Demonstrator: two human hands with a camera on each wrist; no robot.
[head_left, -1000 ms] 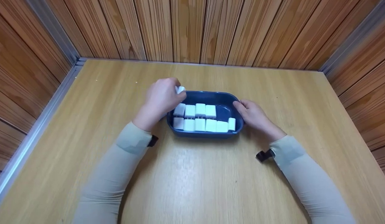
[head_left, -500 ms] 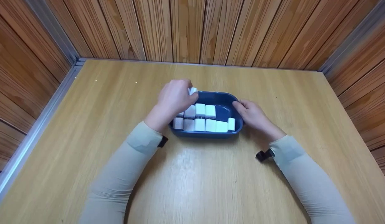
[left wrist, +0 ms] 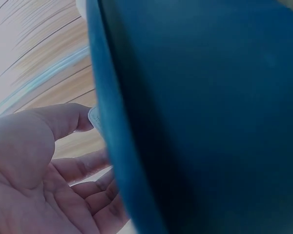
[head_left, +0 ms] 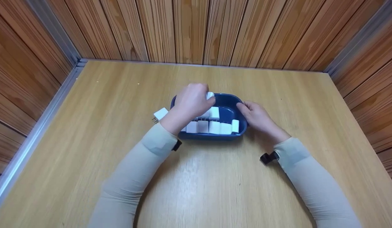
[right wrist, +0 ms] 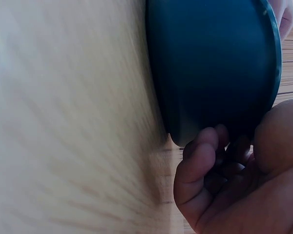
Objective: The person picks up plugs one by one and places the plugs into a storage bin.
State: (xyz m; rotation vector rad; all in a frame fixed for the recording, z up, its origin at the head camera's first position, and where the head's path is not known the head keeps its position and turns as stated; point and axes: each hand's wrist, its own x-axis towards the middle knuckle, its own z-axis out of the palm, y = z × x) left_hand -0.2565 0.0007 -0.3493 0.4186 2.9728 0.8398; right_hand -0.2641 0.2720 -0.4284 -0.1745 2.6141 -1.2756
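In the head view my left hand (head_left: 192,99) is over a dark blue plastic tub (head_left: 211,136), pinching a white plug adapter (head_left: 210,95) between thumb and fingers. Part of that adapter (left wrist: 94,118) shows at the thumb tip in the left wrist view. My right hand (head_left: 257,117) grips the tub's right end, thumb over the rim and fingers curled against the outer wall. White adapters (head_left: 215,127) stand in two rows inside the tub; my left hand and forearm cover some of them.
Another white plug adapter (head_left: 160,114), its metal pins showing, lies on the wooden table (head_left: 215,183) just left of the tub. Wood-plank walls (head_left: 189,31) rise behind the table and at both sides. A black strap mount (head_left: 268,157) sticks out from my right wrist.
My left hand has moved right across the tub with the adapter, uncovering the loose adapter at the left and covering more of the rows. My right hand stays on the rim.
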